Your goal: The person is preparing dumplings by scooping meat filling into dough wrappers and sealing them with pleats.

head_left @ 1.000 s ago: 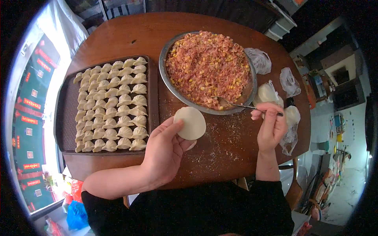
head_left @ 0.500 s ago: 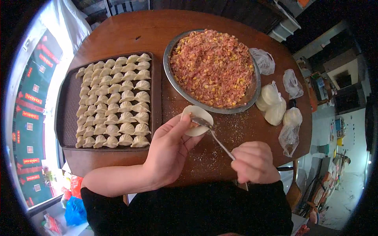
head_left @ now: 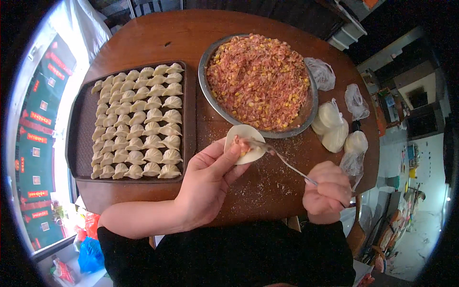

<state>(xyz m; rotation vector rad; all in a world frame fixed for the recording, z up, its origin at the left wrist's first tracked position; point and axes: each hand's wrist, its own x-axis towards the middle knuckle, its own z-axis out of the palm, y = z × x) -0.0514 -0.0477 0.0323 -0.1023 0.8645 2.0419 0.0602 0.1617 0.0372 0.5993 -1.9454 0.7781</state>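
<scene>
A round white dumpling wrapper (head_left: 256, 152) lies across the fingers of my left hand (head_left: 206, 184), pinched under the thumb. On it sits a small lump of pink meat filling with corn. My right hand (head_left: 327, 192) is closed round the handle of a metal spoon (head_left: 291, 167), whose bowl end rests at the filling on the wrapper. Just beyond the wrapper stands a wide metal bowl (head_left: 204, 82) heaped with minced meat and corn filling (head_left: 258, 81). To the left, rows of pleated dumplings (head_left: 138, 117) fill most of a dark tray (head_left: 80, 129).
Stacks of white wrappers in clear plastic bags (head_left: 330, 126) lie right of the bowl, with another bag (head_left: 356, 143) nearer me. Crumpled plastic bags (head_left: 320, 74) sit behind them. Flour specks dust the brown wooden table (head_left: 258, 196). A wooden chair (head_left: 355, 229) stands at the right edge.
My right hand has moved right, drawing the spoon back toward the wrapper's right side. More of the filling now shows on the wrapper. My left hand has shifted only slightly.
</scene>
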